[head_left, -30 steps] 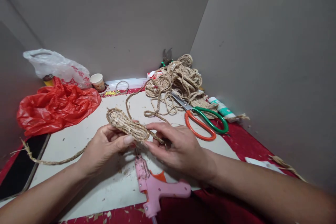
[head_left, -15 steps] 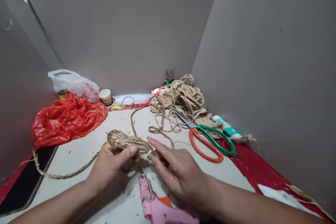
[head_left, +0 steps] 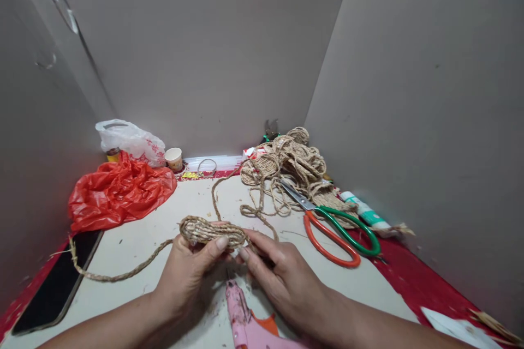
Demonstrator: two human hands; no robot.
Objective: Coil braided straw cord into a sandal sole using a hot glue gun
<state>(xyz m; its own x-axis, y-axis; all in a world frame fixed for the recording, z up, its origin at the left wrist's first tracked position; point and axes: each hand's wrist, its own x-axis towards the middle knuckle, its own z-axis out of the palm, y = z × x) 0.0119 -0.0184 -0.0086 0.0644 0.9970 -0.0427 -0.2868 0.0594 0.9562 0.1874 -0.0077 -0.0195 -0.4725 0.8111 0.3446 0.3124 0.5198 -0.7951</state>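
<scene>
A flat, oblong coil of braided straw rope [head_left: 208,230] is held up above the white board. My left hand [head_left: 186,267] grips the coil's left and lower side, thumb pressed on its front. At the coil's right end, my right hand [head_left: 278,267] pinches the rope between thumb and fingers. One loose rope tail [head_left: 118,277] runs out left past my left wrist, its end frayed. Another strand leads from behind the coil back toward the rope heap [head_left: 298,158]. Just below the hands lies a pink glue gun [head_left: 237,311], nozzle pointing up toward the coil.
Scissors [head_left: 331,234] with one red and one green handle lie right of my right hand. A red plastic bag [head_left: 118,196], a white bag [head_left: 135,142] and a paper cup [head_left: 174,159] sit at back left. A dark phone [head_left: 53,289] lies left; a white-and-green tube [head_left: 366,211] lies right.
The view has shifted, so everything appears slightly farther right and lower. Both hands keep hold of the rope coil, and my right fingers have closed in a little at its right end.
</scene>
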